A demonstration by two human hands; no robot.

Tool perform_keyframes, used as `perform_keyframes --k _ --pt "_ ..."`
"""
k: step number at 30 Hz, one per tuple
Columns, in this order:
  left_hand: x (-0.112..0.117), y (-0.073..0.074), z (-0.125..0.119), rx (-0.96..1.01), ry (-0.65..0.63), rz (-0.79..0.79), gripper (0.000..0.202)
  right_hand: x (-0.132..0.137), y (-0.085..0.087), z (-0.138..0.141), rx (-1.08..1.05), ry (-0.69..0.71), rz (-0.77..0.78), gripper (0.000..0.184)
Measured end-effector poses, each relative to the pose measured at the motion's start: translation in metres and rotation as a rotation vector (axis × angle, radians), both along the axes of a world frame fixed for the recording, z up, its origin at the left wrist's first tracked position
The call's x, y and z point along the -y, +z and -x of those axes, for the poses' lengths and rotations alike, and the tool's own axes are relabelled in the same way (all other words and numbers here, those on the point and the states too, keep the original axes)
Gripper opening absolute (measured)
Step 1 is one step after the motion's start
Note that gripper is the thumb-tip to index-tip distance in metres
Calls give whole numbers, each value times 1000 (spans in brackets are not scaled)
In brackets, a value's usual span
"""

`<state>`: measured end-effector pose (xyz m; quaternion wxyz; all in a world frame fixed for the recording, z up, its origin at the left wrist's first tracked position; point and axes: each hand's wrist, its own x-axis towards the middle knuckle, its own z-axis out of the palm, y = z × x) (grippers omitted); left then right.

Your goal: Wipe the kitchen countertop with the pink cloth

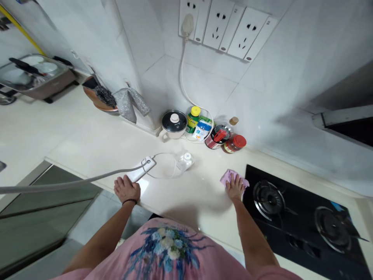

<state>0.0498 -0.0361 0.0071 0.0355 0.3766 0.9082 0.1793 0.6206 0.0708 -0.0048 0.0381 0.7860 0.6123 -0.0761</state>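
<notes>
My right hand [234, 186] lies flat, fingers spread, pressing a small pink cloth [228, 175] onto the cream countertop [96, 147] just left of the black gas stove [303, 217]. My left hand [126, 188] rests palm down at the counter's front edge, fingers together and extended, beside a white power strip [142, 168]. A grey cable [58, 184] runs from the strip off to the left. My left hand holds nothing.
A small white pot with a black lid [174, 123], a yellow-capped jar [193, 118], a blue-white packet [202, 129] and red-lidded jars [234, 143] stand in the back corner. A clear plug piece [184, 160] lies mid-counter. Wall sockets [224, 27] hang above. A metal tray [35, 77] sits far left.
</notes>
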Motion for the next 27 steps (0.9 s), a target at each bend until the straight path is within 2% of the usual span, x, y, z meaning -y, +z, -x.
perform_keyframes --k 5,9,12,14,16,19,22,27 --pt "0 4 -1 15 -8 12 70 114 -11 24 7 18 -109 77" --pt "0 6 -2 27 -18 12 72 203 -22 54 32 53 -102 74" --pt "0 5 -2 41 -20 9 73 242 -27 78 30 92 -52 72" --pt "0 5 -2 53 -18 9 74 248 -27 90 22 113 -28 71" --pt "0 3 -1 60 -17 10 75 237 -25 100 21 133 -9 70" --pt "0 2 -1 55 -17 6 74 197 -17 108 20 186 12 69" --pt "0 1 0 48 -4 6 73 136 -7 111 16 228 20 69" --pt "0 -2 0 64 7 24 73 19 7 114 30 216 70 69"
